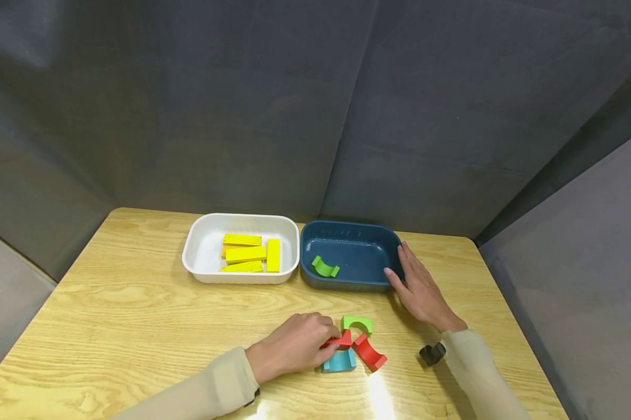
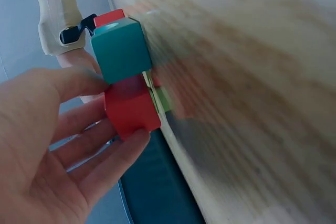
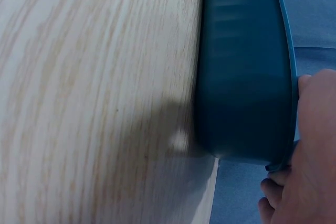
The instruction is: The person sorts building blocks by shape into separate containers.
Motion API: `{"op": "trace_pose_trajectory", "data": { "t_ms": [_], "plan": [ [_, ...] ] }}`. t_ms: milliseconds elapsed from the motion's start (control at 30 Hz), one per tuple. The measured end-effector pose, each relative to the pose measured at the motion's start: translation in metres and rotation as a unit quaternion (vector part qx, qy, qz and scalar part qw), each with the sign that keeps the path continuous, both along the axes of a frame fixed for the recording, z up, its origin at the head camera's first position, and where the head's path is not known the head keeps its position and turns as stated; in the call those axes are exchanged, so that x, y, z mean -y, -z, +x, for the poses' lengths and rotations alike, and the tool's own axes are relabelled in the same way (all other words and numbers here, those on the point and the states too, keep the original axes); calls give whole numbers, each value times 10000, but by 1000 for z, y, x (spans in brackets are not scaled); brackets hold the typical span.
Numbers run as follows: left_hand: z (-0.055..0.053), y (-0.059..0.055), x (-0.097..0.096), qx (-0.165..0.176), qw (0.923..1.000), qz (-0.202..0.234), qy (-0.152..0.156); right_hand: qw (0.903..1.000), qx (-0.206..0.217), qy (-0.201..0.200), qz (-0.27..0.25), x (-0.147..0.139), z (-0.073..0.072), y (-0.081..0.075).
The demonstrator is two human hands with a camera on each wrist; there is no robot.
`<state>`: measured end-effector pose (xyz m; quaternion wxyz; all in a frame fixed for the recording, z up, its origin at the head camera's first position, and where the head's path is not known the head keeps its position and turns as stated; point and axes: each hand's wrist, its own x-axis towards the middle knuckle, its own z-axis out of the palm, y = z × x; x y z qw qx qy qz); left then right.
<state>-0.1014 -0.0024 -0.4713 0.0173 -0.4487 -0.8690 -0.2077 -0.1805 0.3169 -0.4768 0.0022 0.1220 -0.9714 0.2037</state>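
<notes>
My left hand [image 1: 297,345] pinches a red arch block [image 2: 132,106] between thumb and fingers, low over the table. Right against it is a blue arch block [image 1: 339,361]; a second red arch block [image 1: 369,353] and a green arch block [image 1: 356,324] lie close by. At the right end of the dark blue bin [image 1: 354,284], my right hand [image 1: 423,291] holds the rim, thumb over the edge and fingers along the outside. Inside that bin lies one green arch block [image 1: 325,267]. The held block is partly covered by fingers in the head view.
A white bin [image 1: 200,256] stands at the blue bin's left, with several yellow rectangular blocks [image 1: 246,254] inside. Both bins sit near the back edge of the wooden table [image 1: 137,326]. Dark grey curtains [image 1: 252,105] rise behind it.
</notes>
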Motion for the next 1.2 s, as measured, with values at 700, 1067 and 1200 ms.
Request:
{"op": "trace_pose_trajectory", "data": {
  "t_ms": [700, 1067, 1200],
  "plan": [
    [0, -1, 9, -758, 9957, 532, 76, 10000, -24, 9, -37, 1, 1, -1],
    [-5, -10, 16, -991, 9918, 805, -31, 10000, -53, 37, -17, 1, -1, 0],
    [-10, -15, 18, -1175, 9891, 882, -55, 10000, -46, 30, -27, 1, -1, 0]
  ]
}}
